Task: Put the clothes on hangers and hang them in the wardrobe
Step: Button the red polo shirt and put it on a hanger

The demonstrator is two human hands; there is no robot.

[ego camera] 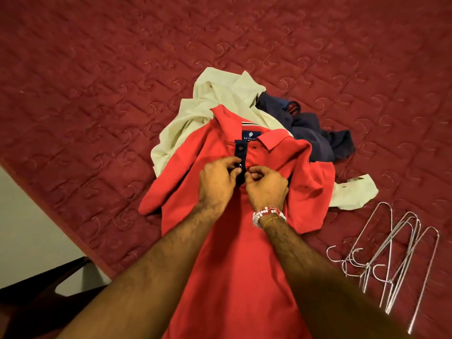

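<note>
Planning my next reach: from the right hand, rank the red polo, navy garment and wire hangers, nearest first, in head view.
1. Red polo: held by right hand.
2. Navy garment: beyond it, rightward.
3. Wire hangers: far right on bedspread.

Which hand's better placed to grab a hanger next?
Right. The wire hangers lie to the right of the red polo, on the side of the right hand; the left hand would have to cross the shirt. Both now pinch its placket.

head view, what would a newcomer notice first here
A bright red polo shirt lies spread mid-frame on the maroon quilted bedspread. The left grip and right grip pinch it at its navy button placket. At lower right, silver wire hangers lie heaped.
</note>
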